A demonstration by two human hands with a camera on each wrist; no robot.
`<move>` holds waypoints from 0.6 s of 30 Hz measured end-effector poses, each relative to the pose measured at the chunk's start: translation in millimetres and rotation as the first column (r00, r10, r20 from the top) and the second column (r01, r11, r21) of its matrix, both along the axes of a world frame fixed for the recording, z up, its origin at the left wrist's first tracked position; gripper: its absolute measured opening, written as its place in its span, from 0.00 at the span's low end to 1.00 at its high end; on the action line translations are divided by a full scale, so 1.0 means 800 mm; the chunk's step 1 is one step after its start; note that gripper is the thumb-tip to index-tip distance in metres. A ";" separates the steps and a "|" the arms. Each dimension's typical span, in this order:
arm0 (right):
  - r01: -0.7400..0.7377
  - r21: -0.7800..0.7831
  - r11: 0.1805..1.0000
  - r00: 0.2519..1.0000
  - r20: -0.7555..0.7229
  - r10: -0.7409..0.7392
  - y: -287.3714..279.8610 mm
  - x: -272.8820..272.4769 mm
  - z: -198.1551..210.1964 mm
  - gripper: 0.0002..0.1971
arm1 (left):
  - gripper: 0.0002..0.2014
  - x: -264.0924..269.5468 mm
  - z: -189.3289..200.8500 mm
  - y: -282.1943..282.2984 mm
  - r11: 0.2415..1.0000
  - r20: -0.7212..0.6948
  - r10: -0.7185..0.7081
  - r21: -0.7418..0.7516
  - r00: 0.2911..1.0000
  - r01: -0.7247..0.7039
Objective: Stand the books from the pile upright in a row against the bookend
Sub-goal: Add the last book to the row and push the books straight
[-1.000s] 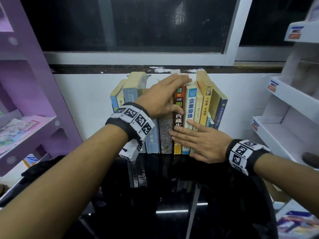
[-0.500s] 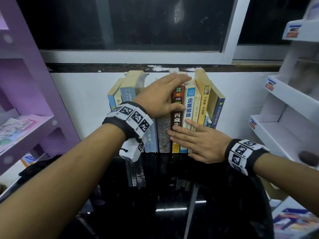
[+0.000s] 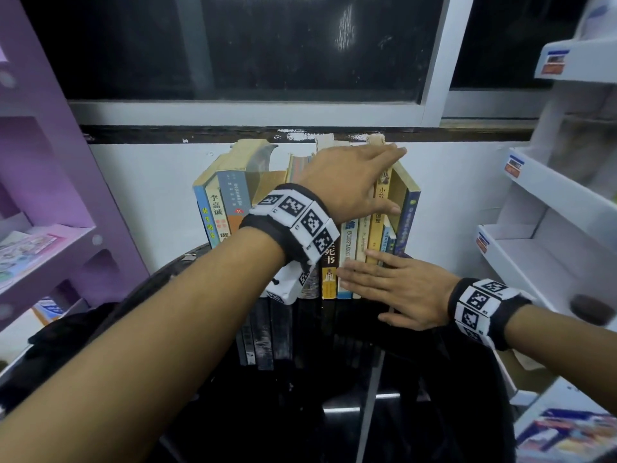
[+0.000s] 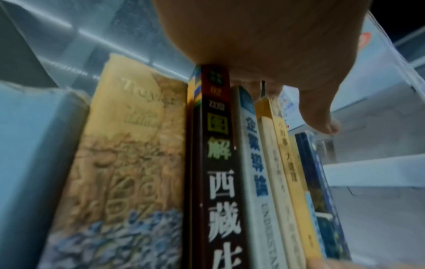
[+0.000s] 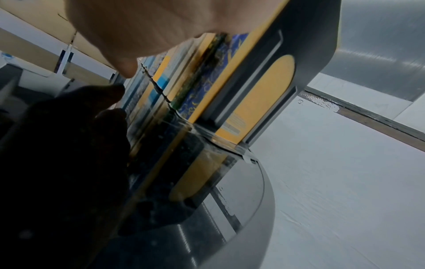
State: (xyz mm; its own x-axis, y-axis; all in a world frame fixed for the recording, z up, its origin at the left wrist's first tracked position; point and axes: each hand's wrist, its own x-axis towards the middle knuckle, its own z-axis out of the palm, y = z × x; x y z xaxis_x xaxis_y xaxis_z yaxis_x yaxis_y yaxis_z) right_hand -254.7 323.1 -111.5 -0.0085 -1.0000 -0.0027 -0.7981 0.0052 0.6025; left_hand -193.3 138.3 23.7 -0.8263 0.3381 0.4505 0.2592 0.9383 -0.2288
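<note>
Several books stand upright in a row [image 3: 233,202] on a black glossy table [image 3: 334,412] against the white wall. My left hand [image 3: 360,182] lies over the tops of the right-hand books, fingers straight, thumb down on a yellow spine [image 3: 375,235]. The left wrist view shows that hand [image 4: 264,45] above a dark red book [image 4: 214,163]. My right hand [image 3: 394,289] presses flat against the lower spines, fingers pointing left. A blue book [image 3: 409,215] ends the row on the right. In the right wrist view a black bookend [image 5: 308,45] with an arched cut-out backs that end.
A purple shelf unit [image 3: 50,245] stands at the left and a white display rack [image 3: 551,255] at the right. A dark window [image 3: 267,45] with a sill runs above the books. The round table's rim [image 5: 264,200] curves just past the bookend.
My left hand has slid to the right along the book tops, from the dark red book to the yellow one. The right hand stays flat on the lower spines.
</note>
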 end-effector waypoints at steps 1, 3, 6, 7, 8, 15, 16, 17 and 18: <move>-0.005 0.000 1.000 1.000 0.004 0.005 -0.001 -0.003 0.000 0.41 | 0.42 -0.001 -0.002 0.000 1.000 -0.027 0.016 -0.018 0.999 -0.017; -0.020 0.007 1.000 1.000 0.009 0.020 -0.002 -0.009 0.000 0.40 | 0.41 -0.003 -0.004 0.001 0.999 -0.070 0.021 -0.044 0.997 -0.024; -0.040 0.004 0.999 0.999 0.006 0.040 -0.003 -0.015 -0.004 0.40 | 0.40 -0.004 -0.005 -0.001 0.997 -0.096 0.016 -0.068 0.995 -0.023; -0.042 0.000 0.999 0.999 0.006 0.042 -0.004 -0.017 -0.006 0.39 | 0.39 -0.005 -0.005 0.000 0.997 -0.098 0.016 -0.072 0.995 -0.024; -0.044 -0.002 0.999 0.999 0.006 0.044 -0.005 -0.018 -0.007 0.39 | 0.39 -0.005 -0.004 0.001 0.997 -0.101 0.018 -0.075 0.995 -0.025; -0.038 0.001 0.999 0.999 0.001 0.038 -0.007 -0.025 -0.009 0.38 | 0.39 -0.005 -0.004 0.003 0.995 -0.101 0.052 -0.075 0.994 -0.060; -0.038 0.000 0.999 0.999 0.003 0.038 -0.007 -0.024 -0.008 0.38 | 0.39 -0.006 -0.004 0.003 0.996 -0.099 0.051 -0.072 0.994 -0.059; -0.039 -0.002 0.999 0.999 0.007 0.039 -0.007 -0.023 -0.008 0.38 | 0.39 -0.005 -0.003 0.003 0.996 -0.097 0.052 -0.068 0.994 -0.058; -0.039 -0.003 0.999 0.999 0.011 0.039 -0.006 -0.021 -0.007 0.39 | 0.39 -0.005 -0.003 0.003 0.996 -0.099 0.053 -0.067 0.994 -0.060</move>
State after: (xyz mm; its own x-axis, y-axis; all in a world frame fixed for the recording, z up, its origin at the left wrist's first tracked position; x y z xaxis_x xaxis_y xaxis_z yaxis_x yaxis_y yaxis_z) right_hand -271.8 318.4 -117.4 0.0305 -0.9995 0.0004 -0.8045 -0.0243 0.5934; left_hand -197.3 141.0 21.0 -0.7984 0.3252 0.5068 0.1793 0.9319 -0.3154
